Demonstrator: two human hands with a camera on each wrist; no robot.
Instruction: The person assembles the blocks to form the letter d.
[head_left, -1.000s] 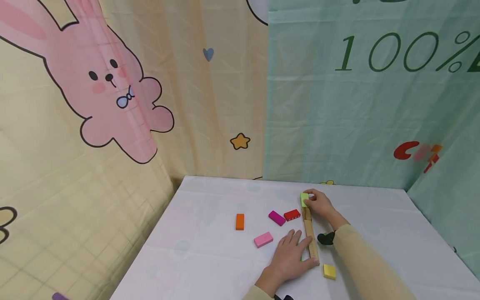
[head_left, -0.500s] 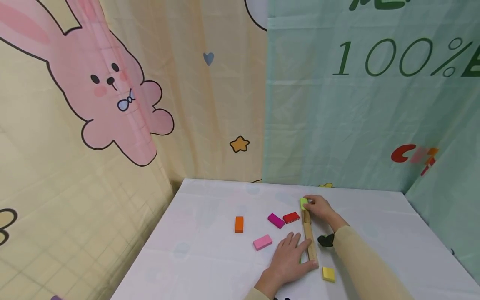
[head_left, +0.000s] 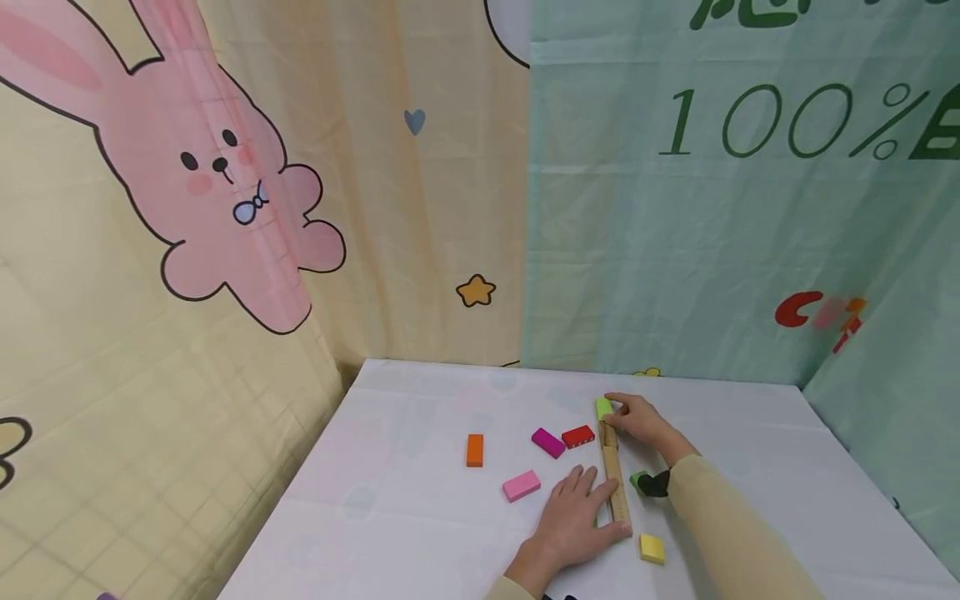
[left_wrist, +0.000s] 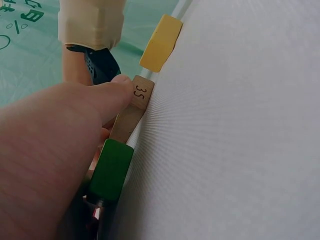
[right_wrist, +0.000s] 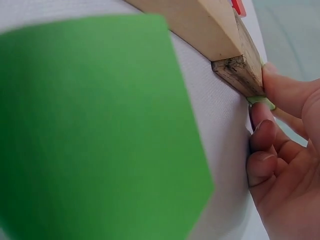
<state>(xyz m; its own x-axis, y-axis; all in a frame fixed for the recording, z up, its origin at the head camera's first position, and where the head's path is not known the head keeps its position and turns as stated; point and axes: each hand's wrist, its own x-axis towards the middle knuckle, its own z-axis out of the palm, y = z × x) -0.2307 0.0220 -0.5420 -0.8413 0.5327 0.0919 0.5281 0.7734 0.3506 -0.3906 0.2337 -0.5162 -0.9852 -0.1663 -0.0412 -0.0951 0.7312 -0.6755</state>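
A row of light wooden blocks [head_left: 613, 479] lies lengthwise on the white table, one end marked "35" in the left wrist view. At its far end sits a lime-green block [head_left: 603, 408], pinched between the thumb and index finger of my right hand [head_left: 641, 421]. My left hand [head_left: 573, 521] lies to the left of the row with its fingers spread. Its thumb rests against the near end block [left_wrist: 142, 90], and its index fingertip touches the row's side. A green block [left_wrist: 111, 171] is mostly hidden beside the left hand. Another green block [right_wrist: 100, 125] is beside my right wrist.
On the left lie an orange block [head_left: 475, 450], a pink block [head_left: 521, 486], a magenta block [head_left: 548, 442] and a red block [head_left: 578, 437] with white dots. A yellow block [head_left: 652, 549] sits near the row's close end. Printed curtains [head_left: 420, 208] hang behind the table.
The head view has shifted slightly. My right wrist has moved a little to the right, showing more of the green block beside it. Both hands keep their places at the row.
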